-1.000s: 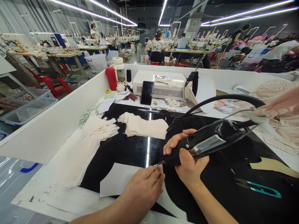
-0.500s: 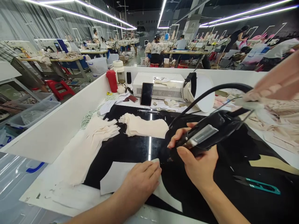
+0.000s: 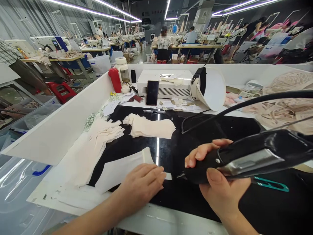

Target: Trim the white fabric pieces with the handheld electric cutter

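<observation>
My left hand (image 3: 146, 182) lies flat with its fingers stretched out on a white, curved fabric piece (image 3: 119, 168), pressing it to the black work surface (image 3: 171, 197). A narrow end of that piece shows just past my fingertips. My right hand (image 3: 220, 182) is wrapped round a black corded cutting tool (image 3: 254, 156) with a silver strip along its body. Its thin pointed tip faces left, close to the narrow end of the fabric; I cannot tell whether they touch. Under my right wrist, teal thread snips (image 3: 271, 184) are partly hidden.
Cream fabric stacks (image 3: 151, 125) lie ahead and to the left (image 3: 85, 156). At the back stand a white vented box (image 3: 166, 85), a phone (image 3: 152, 93), a red cup (image 3: 114, 80) and a white visor (image 3: 215, 88). The tool's black cable (image 3: 234, 109) arches across the right. Low white walls (image 3: 61, 133) edge the table.
The white fabric piece has turned and shifted up and left under my left hand. My right hand has moved slightly right, and the tool now lies more level. A blurred pinkish shape at upper right is gone.
</observation>
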Demonstrator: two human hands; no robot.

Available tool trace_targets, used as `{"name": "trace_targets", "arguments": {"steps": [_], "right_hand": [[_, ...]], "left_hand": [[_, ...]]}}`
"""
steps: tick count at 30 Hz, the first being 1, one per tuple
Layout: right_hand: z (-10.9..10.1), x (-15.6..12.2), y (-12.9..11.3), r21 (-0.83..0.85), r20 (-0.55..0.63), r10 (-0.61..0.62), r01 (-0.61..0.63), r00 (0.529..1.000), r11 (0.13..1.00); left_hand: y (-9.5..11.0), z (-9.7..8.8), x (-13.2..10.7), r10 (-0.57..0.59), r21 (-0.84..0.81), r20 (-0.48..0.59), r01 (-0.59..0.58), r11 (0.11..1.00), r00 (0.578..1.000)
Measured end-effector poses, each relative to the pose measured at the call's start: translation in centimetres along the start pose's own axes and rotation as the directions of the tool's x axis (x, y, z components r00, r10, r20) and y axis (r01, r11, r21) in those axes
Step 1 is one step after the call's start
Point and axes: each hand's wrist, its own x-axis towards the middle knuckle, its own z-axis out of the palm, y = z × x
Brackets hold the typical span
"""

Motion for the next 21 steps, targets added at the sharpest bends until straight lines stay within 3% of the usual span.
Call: {"name": "trace_targets", "arguments": {"steps": [3, 7, 21], "right_hand": [[0.3, 0.0, 0.3, 0.002, 0.005, -0.001, 0.001, 1.000, 1.000], [0.3, -0.1, 0.6, 0.009, 0.022, -0.001, 0.001, 1.000, 1.000], [0.6, -0.1, 1.5, -0.007, 0.026, -0.015, 0.016, 1.000, 1.000]], "left_hand": [[1.1, 0.8, 0.4, 0.035, -0.047, 0.007, -0.035, 0.998, 0.999], [1.4, 1.7, 0.1, -0.021, -0.036, 0.051, 0.023, 0.999, 0.998], [1.9, 1.5, -0.5, -0.065, -0.019, 0.109, 0.068, 0.998, 0.992]]}}
